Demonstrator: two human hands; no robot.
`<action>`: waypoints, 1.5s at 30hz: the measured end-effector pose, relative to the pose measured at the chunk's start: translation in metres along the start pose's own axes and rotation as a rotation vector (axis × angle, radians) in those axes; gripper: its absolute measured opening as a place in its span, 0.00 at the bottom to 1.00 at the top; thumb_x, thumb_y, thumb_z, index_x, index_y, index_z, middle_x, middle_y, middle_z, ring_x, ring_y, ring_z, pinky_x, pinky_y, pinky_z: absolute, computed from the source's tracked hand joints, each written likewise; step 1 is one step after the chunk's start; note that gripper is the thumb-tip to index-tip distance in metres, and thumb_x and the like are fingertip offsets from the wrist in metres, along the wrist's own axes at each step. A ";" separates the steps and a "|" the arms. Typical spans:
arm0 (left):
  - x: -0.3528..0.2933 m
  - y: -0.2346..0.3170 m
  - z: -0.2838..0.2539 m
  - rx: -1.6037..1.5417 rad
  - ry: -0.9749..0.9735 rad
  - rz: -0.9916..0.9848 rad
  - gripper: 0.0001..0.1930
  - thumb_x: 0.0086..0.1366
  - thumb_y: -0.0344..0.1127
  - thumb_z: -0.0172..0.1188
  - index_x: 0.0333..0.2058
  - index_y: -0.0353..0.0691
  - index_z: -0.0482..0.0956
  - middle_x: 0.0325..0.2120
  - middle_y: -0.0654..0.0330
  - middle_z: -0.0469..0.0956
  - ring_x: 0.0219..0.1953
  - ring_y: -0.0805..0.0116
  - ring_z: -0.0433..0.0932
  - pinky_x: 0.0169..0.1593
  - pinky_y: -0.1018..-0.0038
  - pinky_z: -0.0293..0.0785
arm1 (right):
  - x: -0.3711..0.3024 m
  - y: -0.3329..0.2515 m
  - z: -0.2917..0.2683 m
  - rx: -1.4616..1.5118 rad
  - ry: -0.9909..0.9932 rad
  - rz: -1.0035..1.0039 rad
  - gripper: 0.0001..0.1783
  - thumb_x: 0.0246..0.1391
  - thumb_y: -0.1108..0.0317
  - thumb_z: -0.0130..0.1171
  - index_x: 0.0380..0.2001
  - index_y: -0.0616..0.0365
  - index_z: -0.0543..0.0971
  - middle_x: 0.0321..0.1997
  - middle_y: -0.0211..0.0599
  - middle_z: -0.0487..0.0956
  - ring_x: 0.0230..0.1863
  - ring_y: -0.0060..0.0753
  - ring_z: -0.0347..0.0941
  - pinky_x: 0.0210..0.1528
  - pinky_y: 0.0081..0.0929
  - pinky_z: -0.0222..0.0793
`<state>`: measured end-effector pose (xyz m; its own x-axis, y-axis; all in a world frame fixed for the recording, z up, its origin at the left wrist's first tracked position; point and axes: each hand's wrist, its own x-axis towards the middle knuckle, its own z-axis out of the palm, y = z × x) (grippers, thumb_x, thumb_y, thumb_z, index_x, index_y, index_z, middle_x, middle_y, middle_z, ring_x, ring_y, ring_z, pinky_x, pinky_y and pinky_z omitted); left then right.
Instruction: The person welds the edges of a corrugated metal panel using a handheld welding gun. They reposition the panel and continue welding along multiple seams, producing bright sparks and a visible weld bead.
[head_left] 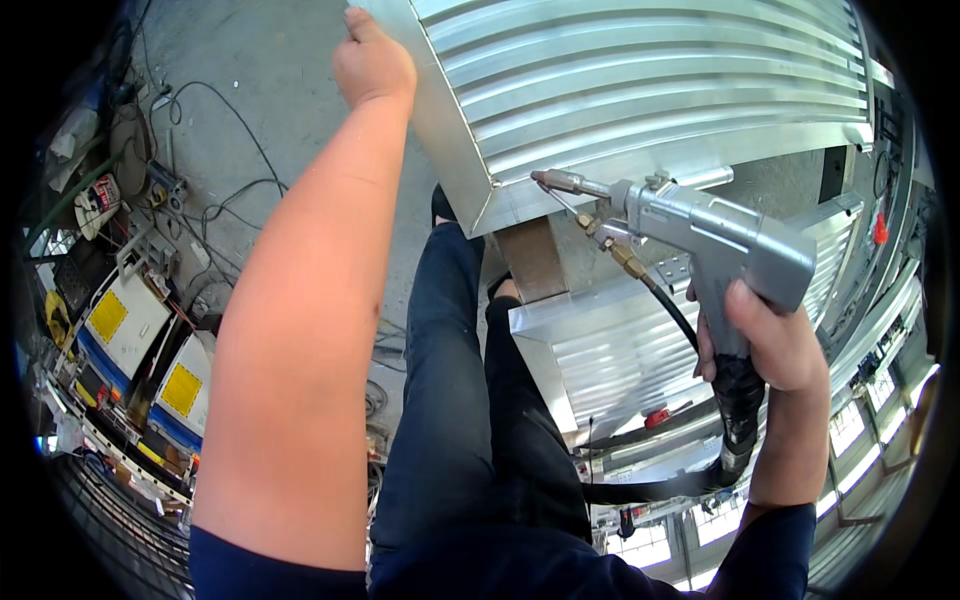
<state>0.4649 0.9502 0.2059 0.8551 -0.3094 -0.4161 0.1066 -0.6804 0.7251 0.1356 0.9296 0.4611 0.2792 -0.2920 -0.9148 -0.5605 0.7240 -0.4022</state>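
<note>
My right hand (775, 345) is wrapped round the handle of a silver, pistol-shaped welding gun (725, 240). Brass fittings (622, 254) and a thin black hose run along the gun's underside. The nozzle points left, close to the near corner of a slatted aluminium panel (440, 120); whether it touches cannot be made out. A thick black cable (690, 487) leaves the handle's lower end. At the panel's left outer edge, my left hand (375, 62) is closed on the frame, its fingers partly hidden.
Below the gun lies a second slatted panel (640, 365). A brown block (532, 258) sits by the upper panel's corner. Black cables (240, 120) cross the grey floor at left. White and blue machines (125, 320) with yellow labels stand at far left, beside tools and clutter.
</note>
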 end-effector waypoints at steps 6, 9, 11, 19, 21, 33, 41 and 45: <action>-0.004 0.005 0.000 0.007 -0.011 0.060 0.35 0.74 0.59 0.39 0.41 0.27 0.81 0.39 0.44 0.83 0.44 0.46 0.79 0.50 0.59 0.72 | 0.018 -0.034 0.000 -0.057 0.013 0.095 0.28 0.62 0.45 0.59 0.41 0.66 0.75 0.21 0.37 0.76 0.19 0.29 0.75 0.21 0.25 0.70; -0.003 0.002 0.000 0.025 0.025 0.063 0.36 0.73 0.60 0.39 0.39 0.26 0.82 0.38 0.44 0.83 0.43 0.46 0.80 0.50 0.59 0.72 | 0.021 -0.032 0.008 -0.009 0.026 0.079 0.26 0.62 0.47 0.60 0.41 0.65 0.75 0.21 0.37 0.76 0.19 0.28 0.74 0.21 0.25 0.70; 0.002 -0.002 0.001 0.039 0.010 0.042 0.37 0.73 0.61 0.40 0.39 0.27 0.82 0.38 0.43 0.83 0.43 0.46 0.80 0.50 0.59 0.72 | 0.021 -0.025 0.015 0.027 0.033 0.058 0.25 0.62 0.49 0.61 0.41 0.65 0.75 0.20 0.36 0.76 0.19 0.28 0.74 0.21 0.25 0.71; 0.006 -0.007 0.006 0.120 0.075 0.060 0.37 0.73 0.59 0.40 0.40 0.21 0.80 0.39 0.28 0.78 0.49 0.32 0.77 0.52 0.52 0.71 | 0.035 -0.008 0.024 -0.065 -0.033 0.063 0.27 0.63 0.46 0.58 0.40 0.65 0.75 0.19 0.39 0.76 0.16 0.29 0.74 0.21 0.26 0.73; 0.007 -0.007 0.006 0.129 0.075 0.071 0.38 0.73 0.59 0.40 0.40 0.21 0.80 0.39 0.28 0.78 0.49 0.32 0.76 0.52 0.51 0.71 | 0.036 -0.005 0.024 -0.062 -0.033 0.076 0.26 0.63 0.47 0.57 0.40 0.65 0.74 0.19 0.39 0.76 0.16 0.29 0.74 0.21 0.26 0.73; 0.015 -0.014 0.010 0.182 0.100 0.101 0.37 0.73 0.60 0.41 0.40 0.22 0.80 0.37 0.29 0.78 0.46 0.33 0.77 0.51 0.51 0.71 | 0.037 -0.007 0.031 -0.026 -0.007 0.095 0.24 0.63 0.49 0.60 0.41 0.65 0.76 0.20 0.35 0.76 0.19 0.25 0.73 0.22 0.24 0.69; 0.025 -0.027 0.012 0.081 0.051 0.059 0.35 0.72 0.61 0.45 0.46 0.26 0.80 0.34 0.37 0.79 0.41 0.43 0.77 0.52 0.56 0.71 | 0.037 -0.003 0.032 -0.109 -0.034 0.044 0.25 0.64 0.48 0.57 0.43 0.64 0.74 0.19 0.38 0.76 0.17 0.28 0.74 0.21 0.26 0.72; 0.029 -0.026 0.009 -0.013 -0.027 -0.001 0.35 0.72 0.62 0.47 0.48 0.28 0.79 0.34 0.40 0.80 0.40 0.47 0.77 0.52 0.58 0.70 | 0.036 -0.002 0.032 -0.115 -0.021 0.048 0.26 0.64 0.47 0.57 0.44 0.64 0.74 0.20 0.37 0.76 0.17 0.28 0.74 0.21 0.25 0.71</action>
<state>0.4825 0.9527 0.1702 0.8409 -0.3269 -0.4313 0.1139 -0.6722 0.7315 0.1723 0.9375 0.4300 0.2654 -0.2446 -0.9326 -0.6588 0.6602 -0.3607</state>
